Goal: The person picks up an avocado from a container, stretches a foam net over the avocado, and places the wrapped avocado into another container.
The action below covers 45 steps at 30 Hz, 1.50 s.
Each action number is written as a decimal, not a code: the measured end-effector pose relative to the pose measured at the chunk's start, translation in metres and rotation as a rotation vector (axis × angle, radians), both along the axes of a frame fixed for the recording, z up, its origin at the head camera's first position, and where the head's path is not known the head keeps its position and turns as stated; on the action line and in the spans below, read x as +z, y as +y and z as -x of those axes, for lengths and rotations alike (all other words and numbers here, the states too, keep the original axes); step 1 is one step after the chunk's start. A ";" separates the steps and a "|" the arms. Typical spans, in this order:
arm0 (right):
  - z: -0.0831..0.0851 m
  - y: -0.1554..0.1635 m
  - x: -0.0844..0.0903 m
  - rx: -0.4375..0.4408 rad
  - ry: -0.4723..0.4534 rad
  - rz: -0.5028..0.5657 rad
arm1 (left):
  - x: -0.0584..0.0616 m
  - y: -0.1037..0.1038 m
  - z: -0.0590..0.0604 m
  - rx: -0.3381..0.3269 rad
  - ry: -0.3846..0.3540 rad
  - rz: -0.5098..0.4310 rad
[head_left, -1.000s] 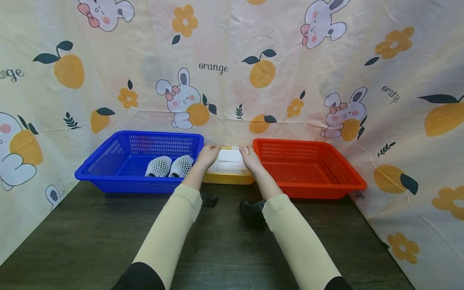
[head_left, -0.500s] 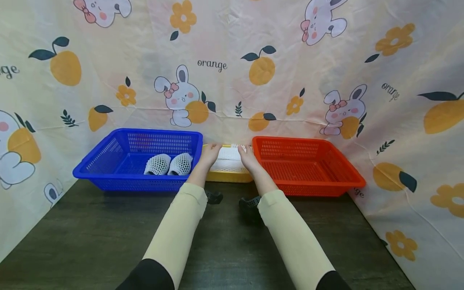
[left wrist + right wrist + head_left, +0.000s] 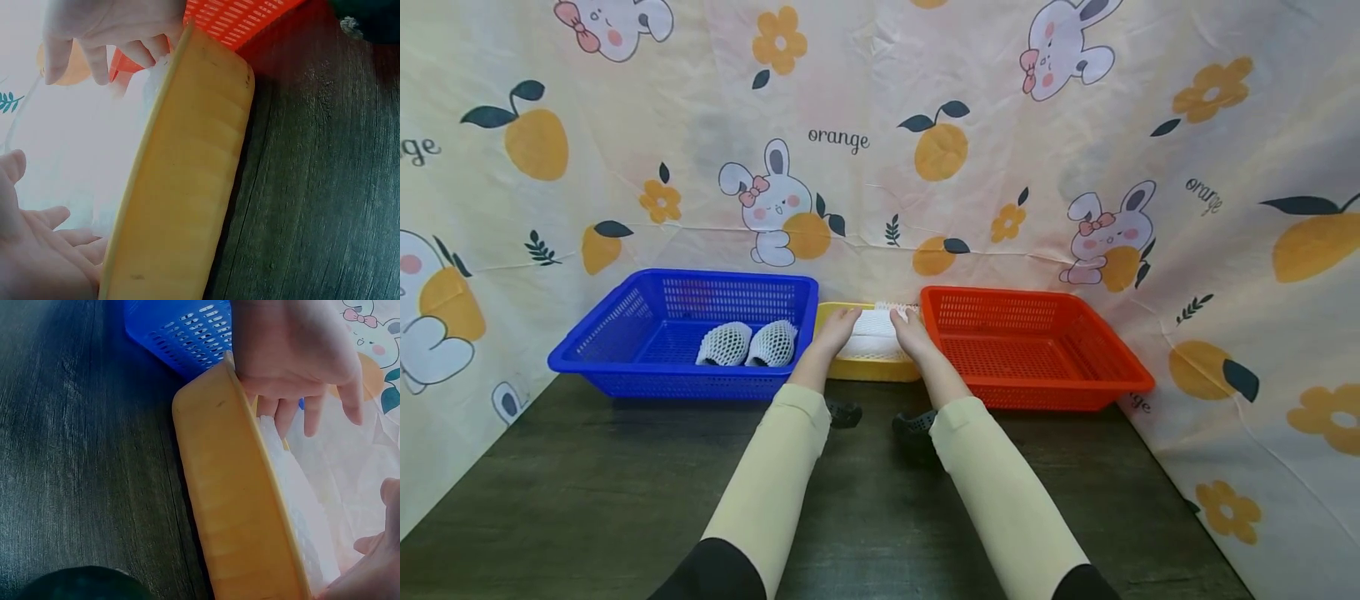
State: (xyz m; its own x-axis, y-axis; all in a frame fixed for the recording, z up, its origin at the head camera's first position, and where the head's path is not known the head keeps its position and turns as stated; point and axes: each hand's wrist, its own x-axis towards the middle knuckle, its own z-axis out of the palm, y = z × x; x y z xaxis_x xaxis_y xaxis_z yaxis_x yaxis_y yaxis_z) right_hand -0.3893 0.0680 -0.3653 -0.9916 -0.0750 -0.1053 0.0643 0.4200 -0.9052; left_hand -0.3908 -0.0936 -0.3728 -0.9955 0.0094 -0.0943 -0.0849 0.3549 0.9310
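Note:
A small yellow tray sits between a blue basket and an orange basket at the back of the dark table. It holds a pile of white foam nets. My left hand reaches over the tray's left side, its fingers hanging loosely toward the foam. My right hand reaches over the right side, fingertips down at the foam. In the left wrist view the left hand shows a relaxed palm beside the tray wall. I see neither hand curled round anything.
Two foam-wrapped items lie in the blue basket. The orange basket looks empty. A printed cloth backdrop closes off the back and both sides. Dark wood tabletop stretches in front of the baskets.
Both hands have sunk slightly lower into the yellow tray, onto the foam pile. The baskets and their contents have not moved.

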 end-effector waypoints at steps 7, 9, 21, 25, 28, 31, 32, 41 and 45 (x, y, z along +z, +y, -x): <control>-0.001 -0.002 -0.001 -0.013 -0.006 -0.003 | -0.003 0.001 0.007 0.028 -0.016 -0.012; -0.001 -0.002 -0.001 -0.013 0.002 -0.003 | -0.006 0.001 0.011 0.046 -0.007 -0.010; -0.003 0.000 0.003 -0.010 0.038 -0.014 | 0.003 0.001 0.001 0.082 0.077 -0.076; -0.003 -0.001 0.004 -0.026 0.066 -0.012 | 0.006 0.000 0.000 0.086 0.112 -0.084; -0.003 -0.001 0.007 -0.043 0.093 -0.019 | 0.007 -0.001 -0.001 0.092 0.128 -0.074; -0.002 -0.002 0.010 -0.063 0.113 -0.014 | 0.010 -0.002 -0.002 0.104 0.141 -0.057; -0.002 -0.002 0.011 -0.072 0.118 -0.009 | 0.011 -0.003 -0.002 0.105 0.142 -0.052; -0.001 0.000 0.017 -0.118 0.112 0.072 | 0.015 -0.002 -0.001 0.109 0.163 0.016; -0.001 0.001 0.020 -0.131 0.110 0.091 | 0.018 -0.001 -0.001 0.116 0.174 0.036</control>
State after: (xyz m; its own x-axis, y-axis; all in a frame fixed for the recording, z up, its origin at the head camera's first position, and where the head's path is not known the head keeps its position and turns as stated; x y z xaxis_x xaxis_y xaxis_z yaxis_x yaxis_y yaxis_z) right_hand -0.3883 0.0686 -0.3456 -0.9987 0.0512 0.0060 0.0113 0.3306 -0.9437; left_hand -0.3900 -0.0945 -0.3549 -0.9910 -0.1068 0.0804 0.0333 0.3852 0.9222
